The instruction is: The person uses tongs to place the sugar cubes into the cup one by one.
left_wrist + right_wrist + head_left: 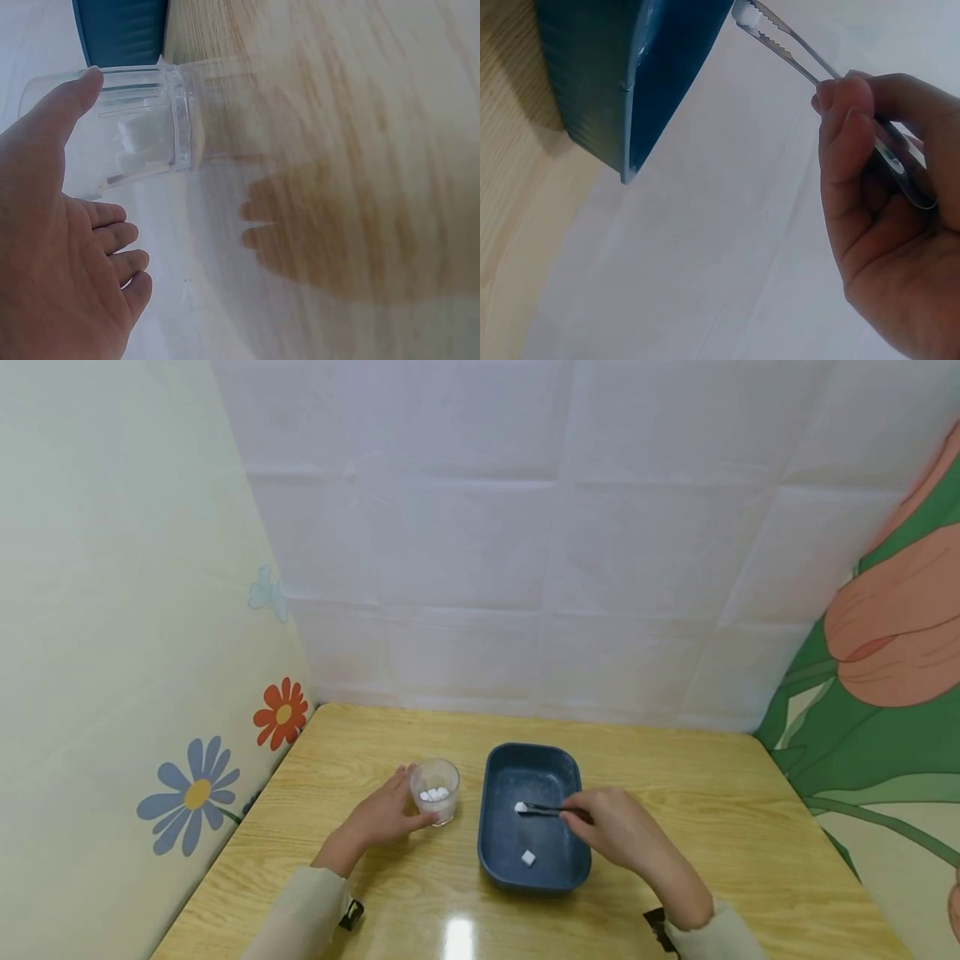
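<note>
A clear drinking glass [435, 768] with several white cubes [433, 794] in it stands on the table, and my left hand [382, 810] holds it from the left. In the left wrist view the thumb [75, 94] lies across the glass [139, 90], the other fingers loosely bent on its far side. My right hand [618, 831] grips metal tongs [543, 811]. Their serrated tips [769, 41] pinch a white cube [746, 13] above the dark blue tray [495, 852]. Another white cube [528, 858] lies on the tray's floor.
The tray stands right of the glass on a wood-grain table [675, 777], its raised walls [592, 97] below the tongs. A white sheet [465, 543] hangs behind the table, with flower-printed sheets [150, 610] at both sides.
</note>
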`<state>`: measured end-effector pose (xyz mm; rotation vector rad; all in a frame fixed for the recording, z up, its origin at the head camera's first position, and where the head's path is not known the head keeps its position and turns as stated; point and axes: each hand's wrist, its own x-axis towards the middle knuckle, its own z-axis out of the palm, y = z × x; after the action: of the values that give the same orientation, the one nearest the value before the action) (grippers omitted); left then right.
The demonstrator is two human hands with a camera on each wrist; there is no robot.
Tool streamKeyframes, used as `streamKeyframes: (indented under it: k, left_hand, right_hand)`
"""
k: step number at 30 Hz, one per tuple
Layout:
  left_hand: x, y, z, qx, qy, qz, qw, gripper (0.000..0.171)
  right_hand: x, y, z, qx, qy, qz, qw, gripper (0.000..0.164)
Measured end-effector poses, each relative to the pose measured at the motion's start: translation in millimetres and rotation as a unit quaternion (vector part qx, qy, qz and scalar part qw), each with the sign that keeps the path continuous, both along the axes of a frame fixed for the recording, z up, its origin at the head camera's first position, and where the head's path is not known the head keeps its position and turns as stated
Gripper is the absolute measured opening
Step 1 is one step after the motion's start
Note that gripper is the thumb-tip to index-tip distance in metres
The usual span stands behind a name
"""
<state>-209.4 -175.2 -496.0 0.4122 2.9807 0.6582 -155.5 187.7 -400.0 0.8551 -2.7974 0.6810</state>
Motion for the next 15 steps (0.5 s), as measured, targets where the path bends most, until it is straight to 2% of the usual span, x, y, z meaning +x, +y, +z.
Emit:
streamKeyframes:
  k: [15]
  left_hand:
    - [0.5,0,0.3,0.003,-0.003,-0.003,1.0,0.103]
  right_hand:
    - [-3.4,-13,11.7,0.001,-0.004,0.002,1.0,0.011]
